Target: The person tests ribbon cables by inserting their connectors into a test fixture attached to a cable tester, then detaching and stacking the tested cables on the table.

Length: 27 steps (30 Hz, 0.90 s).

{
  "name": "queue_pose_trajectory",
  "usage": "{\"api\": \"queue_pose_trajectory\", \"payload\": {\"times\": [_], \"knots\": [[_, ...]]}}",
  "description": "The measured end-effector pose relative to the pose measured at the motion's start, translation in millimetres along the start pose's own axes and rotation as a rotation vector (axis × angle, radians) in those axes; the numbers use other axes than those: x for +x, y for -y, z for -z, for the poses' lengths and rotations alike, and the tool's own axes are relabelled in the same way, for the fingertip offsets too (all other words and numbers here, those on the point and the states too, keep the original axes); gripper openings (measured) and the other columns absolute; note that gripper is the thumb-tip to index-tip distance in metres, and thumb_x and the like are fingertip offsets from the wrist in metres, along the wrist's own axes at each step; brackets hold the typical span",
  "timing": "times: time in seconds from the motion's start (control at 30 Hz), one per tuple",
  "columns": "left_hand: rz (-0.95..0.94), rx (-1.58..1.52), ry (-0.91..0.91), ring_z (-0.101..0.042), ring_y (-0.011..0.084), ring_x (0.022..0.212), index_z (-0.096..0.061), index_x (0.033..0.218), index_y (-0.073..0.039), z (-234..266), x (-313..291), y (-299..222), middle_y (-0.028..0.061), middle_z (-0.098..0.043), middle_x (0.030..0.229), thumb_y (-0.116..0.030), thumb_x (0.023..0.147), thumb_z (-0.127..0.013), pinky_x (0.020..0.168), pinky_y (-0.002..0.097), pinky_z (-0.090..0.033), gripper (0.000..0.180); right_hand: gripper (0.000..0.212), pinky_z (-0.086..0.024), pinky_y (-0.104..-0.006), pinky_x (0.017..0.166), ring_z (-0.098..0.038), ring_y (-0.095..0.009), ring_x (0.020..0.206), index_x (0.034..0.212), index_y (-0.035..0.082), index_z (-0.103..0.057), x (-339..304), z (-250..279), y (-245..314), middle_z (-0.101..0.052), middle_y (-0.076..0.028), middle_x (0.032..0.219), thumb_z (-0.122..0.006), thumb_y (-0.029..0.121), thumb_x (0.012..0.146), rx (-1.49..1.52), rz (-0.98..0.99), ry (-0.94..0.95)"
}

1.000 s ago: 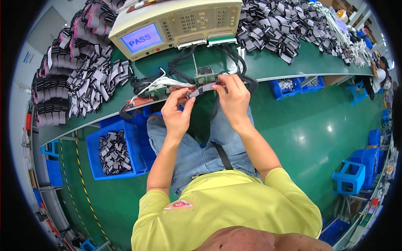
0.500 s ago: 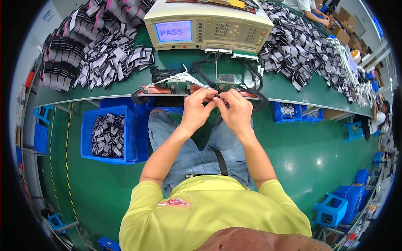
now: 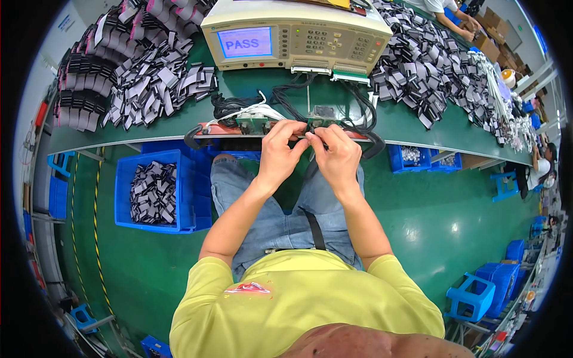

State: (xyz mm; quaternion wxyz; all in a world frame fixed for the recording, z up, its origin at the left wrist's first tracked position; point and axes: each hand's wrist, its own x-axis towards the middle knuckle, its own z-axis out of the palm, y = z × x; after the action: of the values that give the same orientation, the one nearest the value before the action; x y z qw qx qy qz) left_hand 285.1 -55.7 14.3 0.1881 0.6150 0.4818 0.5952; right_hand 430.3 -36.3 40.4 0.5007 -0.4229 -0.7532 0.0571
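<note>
My left hand (image 3: 280, 149) and my right hand (image 3: 338, 154) meet at the table's front edge, fingertips pinched close together. Something small and dark sits between them, mostly covered by the fingers, so its kind cannot be made out. Just beyond the fingers stands a green circuit board (image 3: 322, 117) with a connector block. A second green board (image 3: 253, 124) is left of my left hand. Both boards sit along a red fixture bar (image 3: 224, 129), which has a black handle (image 3: 194, 136) at its left end. Black cables (image 3: 288, 95) run from the fixture to a beige tester (image 3: 322, 59) with a lit screen.
Short grey ribbon cables with black connectors lie in a left pile (image 3: 158, 89) and a right pile (image 3: 412, 77). A blue bin (image 3: 123, 197) of similar cables stands below the table at left. Another person's hand (image 3: 471, 27) is at the far right.
Both hands stay at the same board. My fingers have shifted slightly, with the left fingertips a little lower and the right ones drawn back somewhat. The tester's screen looks unchanged.
</note>
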Motion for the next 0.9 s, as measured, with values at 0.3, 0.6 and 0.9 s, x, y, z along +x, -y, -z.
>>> {"api": "queue_pose_trajectory", "payload": {"times": [0.3, 0.6, 0.9], "knots": [[0.016, 0.043, -0.064, -0.072, 0.0195, 0.083, -0.071, 0.104, 0.003, -6.2, -1.1, 0.4, 0.0113, -0.071, 0.099, 0.007, 0.084, -0.077, 0.073, 0.0299, -0.060, 0.021, 0.020, -0.050, -0.0384, 0.054, -0.066, -0.028, 0.060, 0.084, 0.007, -0.068, -5.0, -11.1, 3.7, -0.066, -0.005, 0.076, -0.084, 0.019, 0.086, -0.094, -0.065, -0.067], [0.003, 0.052, -0.113, -0.072, 0.0311, 0.084, -0.069, 0.101, 0.001, 5.8, -5.4, -11.8, 0.0141, -0.069, 0.097, 0.004, 0.084, -0.077, 0.073, 0.0372, -0.058, 0.018, 0.031, -0.053, -0.0378, 0.057, -0.067, -0.028, 0.065, 0.094, 0.006, -0.066, -1.5, 4.8, 2.0, -0.069, -0.007, 0.087, -0.088, 0.026, 0.082, -0.051, 0.009, -0.006], [-0.037, 0.554, -0.445, -0.069, 0.0328, 0.082, -0.073, 0.098, -0.002, 177.2, 51.5, 33.9, 0.0145, -0.070, 0.095, -0.003, 0.083, -0.080, 0.074, 0.0400, -0.055, 0.017, 0.029, -0.052, -0.0282, 0.051, -0.064, -0.015, 0.057, 0.105, 0.003, -0.068, -13.4, 32.3, -5.4, -0.072, -0.008, 0.109, -0.086, 0.007, 0.083, 0.122, 0.003, 0.079]]}}
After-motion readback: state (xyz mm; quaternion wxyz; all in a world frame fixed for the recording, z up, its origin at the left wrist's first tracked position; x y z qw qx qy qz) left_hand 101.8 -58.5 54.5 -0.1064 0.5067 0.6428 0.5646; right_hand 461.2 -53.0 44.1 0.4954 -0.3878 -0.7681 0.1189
